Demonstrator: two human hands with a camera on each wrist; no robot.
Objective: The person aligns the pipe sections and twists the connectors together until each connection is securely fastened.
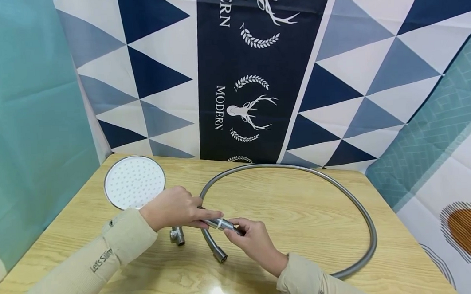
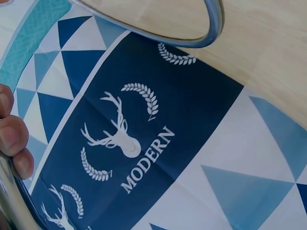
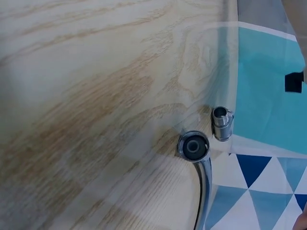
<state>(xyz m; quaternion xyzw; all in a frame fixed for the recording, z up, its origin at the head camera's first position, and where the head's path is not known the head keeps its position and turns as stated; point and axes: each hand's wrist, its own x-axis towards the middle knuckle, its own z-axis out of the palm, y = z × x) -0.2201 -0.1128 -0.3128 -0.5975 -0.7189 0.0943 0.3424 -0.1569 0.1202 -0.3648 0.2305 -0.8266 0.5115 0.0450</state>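
My left hand (image 1: pixel 178 207) grips a chrome tube (image 1: pixel 212 221) that carries a white band near its lower right end. In the left wrist view, fingertips (image 2: pixel 14 139) of that hand curl over the shiny tube (image 2: pixel 13 194). My right hand (image 1: pixel 254 239) pinches the tube's darker end between thumb and fingers, just past the band. A grey metal shower hose (image 1: pixel 363 211) loops around behind both hands, and part of it is hidden by the right sleeve. Its end connector (image 1: pixel 220 255) lies below the left hand, with the round opening (image 3: pixel 194 145) showing in the right wrist view.
A round white shower head (image 1: pixel 134 182) with a chrome rim lies at the table's back left, partly behind the left hand. Beside the hose end is a small chrome fitting (image 1: pixel 177 235). Patterned cloth (image 1: pixel 163 71) hangs behind the wooden table (image 1: pixel 146 276).
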